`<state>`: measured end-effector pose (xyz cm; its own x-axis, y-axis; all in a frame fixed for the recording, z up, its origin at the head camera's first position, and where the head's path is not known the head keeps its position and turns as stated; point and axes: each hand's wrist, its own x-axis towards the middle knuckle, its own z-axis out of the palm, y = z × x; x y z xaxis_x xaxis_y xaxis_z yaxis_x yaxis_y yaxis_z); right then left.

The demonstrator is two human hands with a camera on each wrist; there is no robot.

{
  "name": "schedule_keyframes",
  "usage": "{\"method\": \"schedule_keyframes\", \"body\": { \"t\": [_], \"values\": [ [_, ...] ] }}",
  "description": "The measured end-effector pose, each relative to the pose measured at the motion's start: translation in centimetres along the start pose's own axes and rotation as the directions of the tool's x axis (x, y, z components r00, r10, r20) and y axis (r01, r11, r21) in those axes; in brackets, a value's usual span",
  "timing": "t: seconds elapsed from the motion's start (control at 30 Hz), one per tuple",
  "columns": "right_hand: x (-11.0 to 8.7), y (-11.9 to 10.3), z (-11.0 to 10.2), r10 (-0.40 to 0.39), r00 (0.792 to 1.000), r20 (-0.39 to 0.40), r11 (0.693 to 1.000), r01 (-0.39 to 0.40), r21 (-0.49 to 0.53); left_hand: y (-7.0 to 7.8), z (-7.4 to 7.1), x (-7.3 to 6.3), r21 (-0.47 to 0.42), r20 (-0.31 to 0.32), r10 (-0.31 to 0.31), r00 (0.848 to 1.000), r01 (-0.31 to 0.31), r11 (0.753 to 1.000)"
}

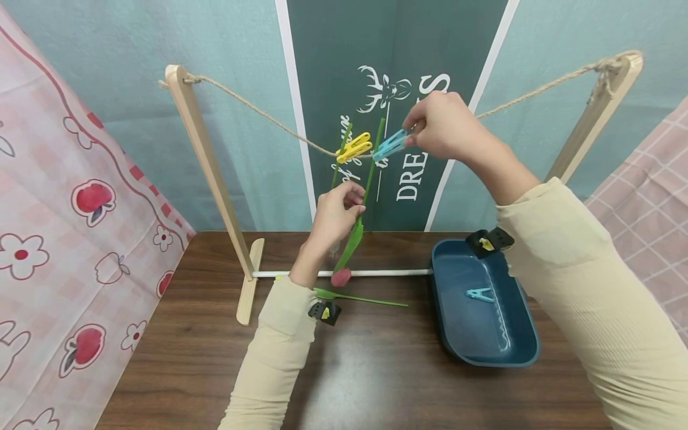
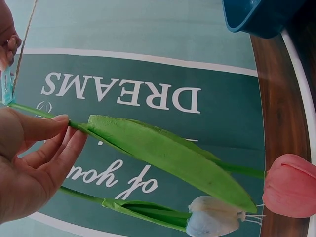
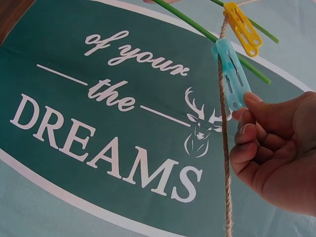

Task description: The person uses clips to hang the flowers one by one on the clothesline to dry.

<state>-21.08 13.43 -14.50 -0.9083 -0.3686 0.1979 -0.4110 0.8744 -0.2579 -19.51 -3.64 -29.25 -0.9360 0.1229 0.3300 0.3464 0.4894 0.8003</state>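
Note:
A pink artificial tulip hangs bloom-down, and my left hand pinches its green stem above the long leaf. At the rope, the thumb and fingers of my right hand pinch the handle end of a light blue clothespin. That clothespin's jaws are at the rope and the stem, whose cut end sticks up past them. Just left of it, a yellow clothespin clips a second stem to the rope. A whitish tulip hangs from that stem, mostly behind my left hand in the head view.
Wooden posts hold the rope at both sides, joined low by a white rod. A blue basin at the right contains another blue clothespin. Another green stem lies on the brown table, partly behind my left forearm.

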Motion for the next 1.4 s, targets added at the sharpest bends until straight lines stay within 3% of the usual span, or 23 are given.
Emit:
{"method": "schedule_keyframes", "body": {
  "t": [0.3, 0.73, 1.4],
  "values": [
    [-0.3, 0.4, -0.5, 0.011, 1.000, -0.004, 1.000, -0.011, 0.027, 0.0, 0.0, 0.1, 0.010, 0.005, -0.007, 1.000, 0.007, 1.000],
    [-0.8, 0.8, -1.1, 0.036, 0.998, 0.056, 0.990, -0.043, 0.133, -0.1, 0.1, 0.0, 0.012, 0.006, -0.014, 1.000, 0.014, 1.000],
    [-1.0, 1.2, -0.8, 0.023, 0.998, 0.058, 0.987, -0.032, 0.155, -0.2, 0.1, -0.1, 0.010, 0.004, -0.008, 1.000, 0.008, 1.000]
  ]
}}
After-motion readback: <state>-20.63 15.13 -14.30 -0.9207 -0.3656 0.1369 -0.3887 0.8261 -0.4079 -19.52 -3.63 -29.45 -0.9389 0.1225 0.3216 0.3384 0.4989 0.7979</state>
